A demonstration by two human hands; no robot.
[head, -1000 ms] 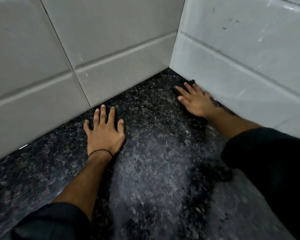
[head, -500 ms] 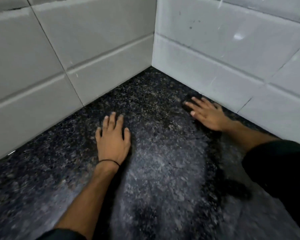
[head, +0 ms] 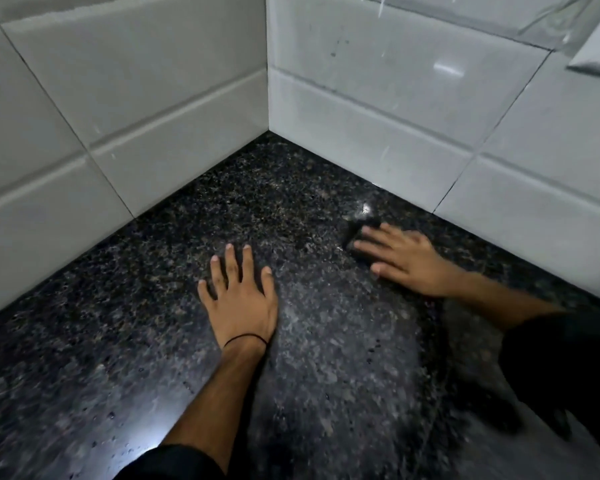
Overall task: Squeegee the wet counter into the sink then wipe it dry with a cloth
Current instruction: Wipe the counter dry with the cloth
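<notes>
left hand (head: 239, 299): flat on the counter (head: 136, 306), palm down, fingers straight and spread, tips pointing to the corner; it holds nothing.
left wrist: a thin black band (head: 245, 338) round it; forearm bare, running down to a dark sleeve (head: 167, 462) at the lower edge.
right hand (head: 406, 261): palm down near the right wall (head: 395, 105), fingers straight and pointing left, pressing on the cloth (head: 370, 223); not curled round it.
right arm: forearm bare, reaching in from the right; dark sleeve (head: 561, 358) pushed up above it.
cloth: dark, small, lying on the counter under the right fingertips, close to the foot of the right wall; mostly hidden, so its form is unclear.
hands: well apart, the left nearer the middle of the counter.
counter: dark speckled stone; a paler streaked patch (head: 326, 341) between the arms; droplets (head: 111, 415) at lower left.
walls: white tiles, left wall (head: 118, 98) and right wall meeting in a corner beyond the hands.
</notes>
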